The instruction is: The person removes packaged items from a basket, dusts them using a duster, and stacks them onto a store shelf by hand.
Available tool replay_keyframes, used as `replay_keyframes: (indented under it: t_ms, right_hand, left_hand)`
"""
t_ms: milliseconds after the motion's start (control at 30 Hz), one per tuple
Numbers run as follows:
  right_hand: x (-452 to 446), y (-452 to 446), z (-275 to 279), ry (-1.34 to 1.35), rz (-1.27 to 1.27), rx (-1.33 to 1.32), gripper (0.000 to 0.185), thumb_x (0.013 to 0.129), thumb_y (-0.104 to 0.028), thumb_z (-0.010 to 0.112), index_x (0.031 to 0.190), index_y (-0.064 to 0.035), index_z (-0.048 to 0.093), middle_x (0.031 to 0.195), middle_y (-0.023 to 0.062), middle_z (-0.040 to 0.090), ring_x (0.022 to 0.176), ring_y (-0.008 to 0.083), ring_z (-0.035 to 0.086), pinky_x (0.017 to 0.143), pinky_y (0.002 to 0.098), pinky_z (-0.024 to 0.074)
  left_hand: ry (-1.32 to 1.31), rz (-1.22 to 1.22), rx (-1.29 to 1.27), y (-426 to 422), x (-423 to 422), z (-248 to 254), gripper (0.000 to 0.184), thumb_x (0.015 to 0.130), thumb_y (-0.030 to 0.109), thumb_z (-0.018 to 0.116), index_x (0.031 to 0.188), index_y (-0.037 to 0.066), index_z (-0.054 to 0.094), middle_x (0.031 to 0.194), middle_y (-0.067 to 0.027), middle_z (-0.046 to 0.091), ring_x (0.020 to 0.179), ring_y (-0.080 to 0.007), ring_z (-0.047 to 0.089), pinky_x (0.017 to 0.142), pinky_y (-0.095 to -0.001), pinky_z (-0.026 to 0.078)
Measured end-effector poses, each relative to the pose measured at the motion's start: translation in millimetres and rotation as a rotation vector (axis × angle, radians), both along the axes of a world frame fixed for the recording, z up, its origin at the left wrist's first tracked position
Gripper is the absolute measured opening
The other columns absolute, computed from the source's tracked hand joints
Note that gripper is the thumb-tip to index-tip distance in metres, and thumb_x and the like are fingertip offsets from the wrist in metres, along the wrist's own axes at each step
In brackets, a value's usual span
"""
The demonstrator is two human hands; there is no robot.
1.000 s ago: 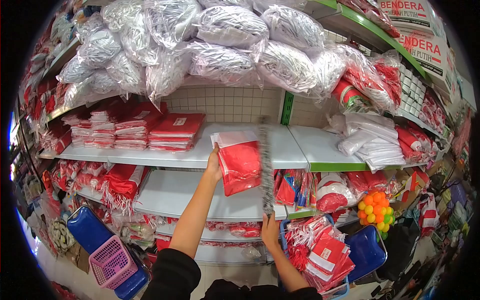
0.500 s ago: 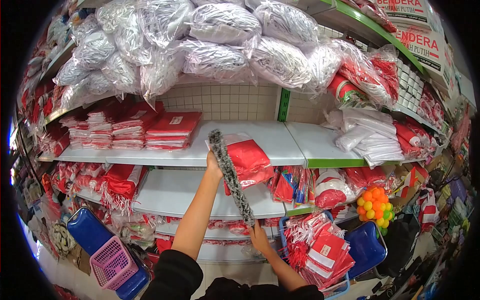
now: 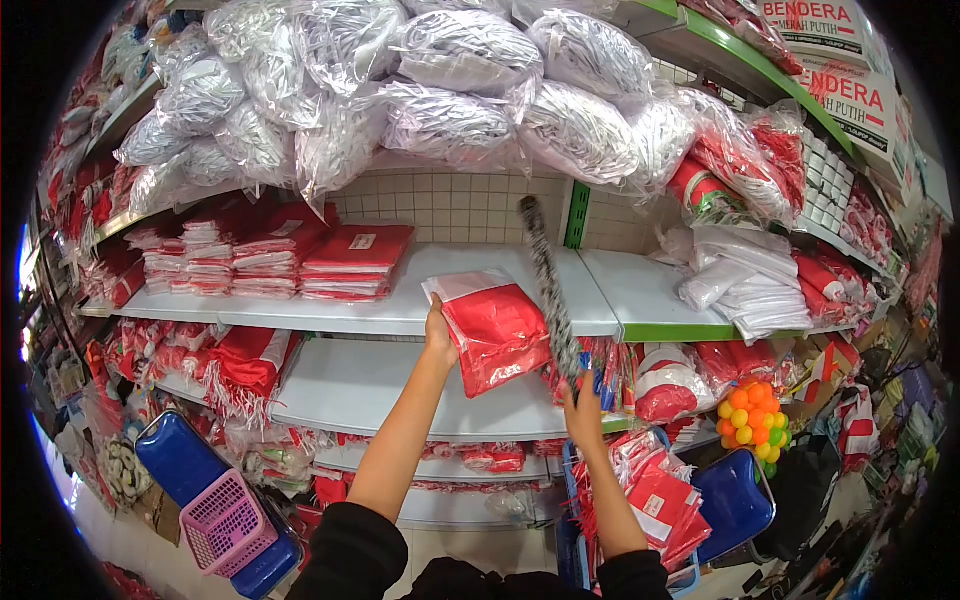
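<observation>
At left on a pale grey metal shelf (image 3: 480,258), a stack of plastic-wrapped red-and-white fabric packets (image 3: 356,265) bears a small white label (image 3: 361,241), too small to read. The left hand (image 3: 438,336) is clamped on the left edge of a clear-wrapped red-and-white cloth packet (image 3: 498,338), held in front of that shelf. Just beside it, a fluffy black-and-white duster (image 3: 547,280) rises from the right hand (image 3: 583,408), closed around its lower end. Far right, a white printed box (image 3: 822,32) reads "BENDERA MERAH PUTIH".

Red packet (image 3: 497,338) beside grey duster (image 3: 546,275)
</observation>
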State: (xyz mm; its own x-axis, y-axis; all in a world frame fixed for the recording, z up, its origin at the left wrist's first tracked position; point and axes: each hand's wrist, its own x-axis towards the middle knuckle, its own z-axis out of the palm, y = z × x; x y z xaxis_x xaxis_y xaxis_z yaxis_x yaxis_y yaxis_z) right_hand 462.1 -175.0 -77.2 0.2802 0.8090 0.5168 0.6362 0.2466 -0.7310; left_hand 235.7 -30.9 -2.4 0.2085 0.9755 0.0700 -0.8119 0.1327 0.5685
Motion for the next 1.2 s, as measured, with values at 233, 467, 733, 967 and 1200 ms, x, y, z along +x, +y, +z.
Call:
replay_keyframes:
  t_ms: [233, 467, 733, 967, 1200]
  right_hand:
    - [20, 36, 79, -0.535, -0.205, 0.072, 0.039, 0.079, -0.008, 0.055, 0.116, 0.002, 0.048, 0.092, 0.0229, 0.06, 0.079, 0.043, 0.061, 0.07, 0.0468, 0.0491]
    - [21, 48, 102, -0.764, -0.262, -0.173, 0.034, 0.076, -0.005, 0.056, 0.11, -0.0016, 0.056, 0.099, 0.0189, 0.058, 0.084, 0.036, 0.061, 0.07, 0.0432, 0.0503]
    - [-74, 1, 103, -0.353, 0.433, 0.16, 0.091, 0.07, -0.039, 0.074, 0.141, -0.0089, 0.026, 0.132, 0.0191, 0.037, 0.125, 0.0364, 0.034, 0.104, 0.0462, 0.0262]
    - [-158, -10, 87, 0.336, 0.707, 0.144, 0.097, 0.076, -0.029, 0.068, 0.144, -0.0053, 0.003, 0.146, 0.0194, 0.017, 0.135, 0.0337, 0.021, 0.107, 0.0423, 0.0248]
    - [-201, 12, 94, 1.267, 0.848, 0.257, 0.075, 0.073, -0.015, 0.053, 0.141, -0.0113, 0.022, 0.134, 0.0102, 0.039, 0.116, 0.0246, 0.047, 0.098, 0.0426, 0.0387]
  left_hand:
    - [-0.006, -0.036, -0.007, 2, -2, 0, 0.058, 0.096, 0.048, 0.024, 0.128, 0.002, 0.04, 0.126, -0.0185, 0.049, 0.115, -0.0332, 0.049, 0.1, -0.0472, 0.038]
    - [0.005, -0.105, -0.029, -22, -1, 17, 0.056, 0.096, 0.045, 0.025, 0.129, 0.001, 0.039, 0.128, -0.0188, 0.048, 0.118, -0.0336, 0.046, 0.102, -0.0493, 0.034]
    - [-0.044, -0.266, 0.059, -62, -16, 62, 0.056, 0.094, 0.049, 0.033, 0.122, 0.003, 0.046, 0.12, -0.0168, 0.053, 0.111, -0.0303, 0.051, 0.098, -0.0457, 0.038]
    - [0.093, -0.334, 0.181, -97, -42, 111, 0.061, 0.087, 0.054, 0.043, 0.13, 0.01, 0.042, 0.133, -0.0129, 0.038, 0.11, -0.0242, 0.044, 0.092, -0.0413, 0.038]
    - [0.576, -0.09, 0.471, -58, -154, 111, 0.05, 0.093, 0.037, 0.041, 0.133, 0.008, 0.043, 0.144, -0.0139, 0.031, 0.135, -0.0264, 0.023, 0.108, -0.0409, 0.021]
